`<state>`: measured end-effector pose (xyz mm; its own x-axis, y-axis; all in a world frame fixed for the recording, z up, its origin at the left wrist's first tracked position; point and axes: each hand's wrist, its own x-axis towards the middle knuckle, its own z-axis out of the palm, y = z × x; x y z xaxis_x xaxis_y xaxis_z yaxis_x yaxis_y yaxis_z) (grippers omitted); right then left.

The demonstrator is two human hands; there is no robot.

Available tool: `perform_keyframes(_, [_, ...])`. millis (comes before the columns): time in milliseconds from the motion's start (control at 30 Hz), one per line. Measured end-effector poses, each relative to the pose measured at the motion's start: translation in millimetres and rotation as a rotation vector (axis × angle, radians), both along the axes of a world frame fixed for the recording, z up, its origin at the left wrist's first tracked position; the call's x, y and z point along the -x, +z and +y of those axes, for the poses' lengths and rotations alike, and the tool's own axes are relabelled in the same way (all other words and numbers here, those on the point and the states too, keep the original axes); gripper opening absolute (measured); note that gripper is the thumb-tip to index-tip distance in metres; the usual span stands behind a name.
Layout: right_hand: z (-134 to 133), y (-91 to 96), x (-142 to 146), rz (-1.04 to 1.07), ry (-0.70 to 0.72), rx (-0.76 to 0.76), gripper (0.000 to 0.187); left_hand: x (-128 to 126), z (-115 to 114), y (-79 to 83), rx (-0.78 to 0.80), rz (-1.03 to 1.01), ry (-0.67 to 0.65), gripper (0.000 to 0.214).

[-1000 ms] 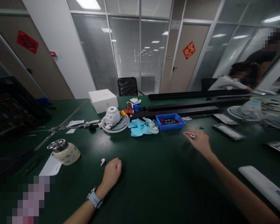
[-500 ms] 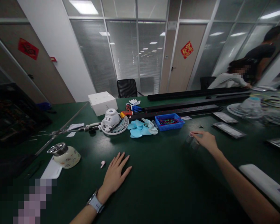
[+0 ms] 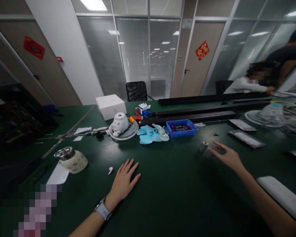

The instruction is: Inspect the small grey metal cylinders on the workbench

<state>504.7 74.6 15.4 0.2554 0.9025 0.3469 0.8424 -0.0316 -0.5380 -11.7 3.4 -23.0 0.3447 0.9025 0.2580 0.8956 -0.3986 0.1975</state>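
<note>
My left hand (image 3: 123,182) lies flat on the green table (image 3: 162,197) with its fingers spread, holding nothing; a small pink earbud (image 3: 110,170) lies just to its left. My right hand (image 3: 227,155) hovers open, fingers stretched toward a small dark cylinder with a silver cap (image 3: 202,147) that stands on the table just beyond the fingertips, apart from them. Farther back lie a white fan motor on its grille (image 3: 122,125), light-blue fan blades (image 3: 151,134) and a blue tray (image 3: 183,127) of small parts.
A cream jar with a metal lid (image 3: 71,159) sits at the left on white paper. A white box (image 3: 111,106), long black rails (image 3: 199,115), flat grey packets (image 3: 246,138) and a white bar (image 3: 281,197) lie around. Two other people (image 3: 261,79) work at the far right.
My left hand went from a loose fist to flat and spread. My right hand let go of the small cylinder, which now stands on the table, and drew back to the right.
</note>
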Motion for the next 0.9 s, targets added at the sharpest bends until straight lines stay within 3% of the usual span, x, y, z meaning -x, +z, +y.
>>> perform_keyframes(133, [-9.1, -20.1, -11.4, 0.209, 0.145, 0.096, 0.073, -0.7, -0.5, 1.0, -0.017, -0.007, -0.003, 0.055])
perform_keyframes(300, [-14.4, -24.5, 15.0, 0.213, 0.092, 0.045, 0.063, -2.2, -1.8, 3.6, -0.014, 0.003, 0.004, 0.053])
perform_keyframes(400, [-25.1, -17.2, 65.2, 0.191, 0.299, 0.065, 0.055, -3.0, -2.4, 4.5, -0.022, -0.006, 0.006, 0.052])
perform_keyframes(533, [-37.5, -6.8, 156.6, 0.247, 0.616, 0.123, 0.046, -3.1, -2.3, 4.1, -0.014, -0.027, 0.013, 0.051])
perform_keyframes(667, [-36.9, -3.9, 236.8, 0.314, 0.810, 0.153, 0.045, -7.4, -5.0, 10.5, 0.000, -0.136, 0.048, 0.051])
perform_keyframes(767, [-32.8, -10.5, 273.8, 0.343, 0.889, 0.114, 0.044, -18.4, -8.6, 24.1, -0.019, -0.284, 0.069, 0.052])
perform_keyframes(900, [-29.2, -23.3, 290.4, 0.368, 0.896, 0.061, 0.043, -40.3, -7.8, 44.9, -0.048, -0.373, -0.040, 0.040])
